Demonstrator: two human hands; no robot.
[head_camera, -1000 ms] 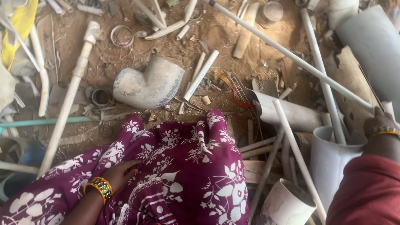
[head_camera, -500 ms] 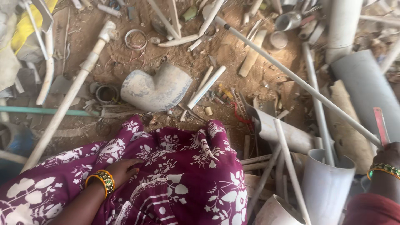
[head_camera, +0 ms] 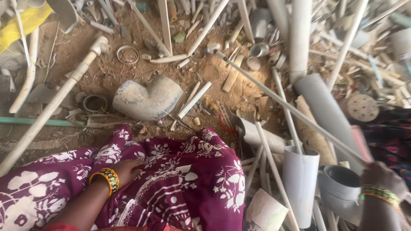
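My left hand (head_camera: 126, 171), with yellow and orange bangles at the wrist, rests flat on the maroon cloth with white flowers (head_camera: 188, 184) over my lap, fingers loosely curled and holding nothing. My right hand (head_camera: 383, 176), also in bangles, is at the right edge. It is closed around the near end of a long thin grey pipe (head_camera: 282, 100), which slants up and left across the scrap pile. A big dusty grey elbow fitting (head_camera: 145, 100) lies on the dirt just beyond my knees.
Cut plastic pipes and fittings cover the sandy ground. A long white pipe (head_camera: 55, 102) lies at the left, a wide grey pipe (head_camera: 325, 111) at the right, and short wide pipe stubs (head_camera: 299, 179) by my right knee. Rings (head_camera: 94, 103) and a yellow sheet (head_camera: 21, 21) are at the left.
The view has tipped forward, showing more of the pile. My right hand has come lower in the frame and now holds the end of the thin pipe. My left hand stays on the cloth.
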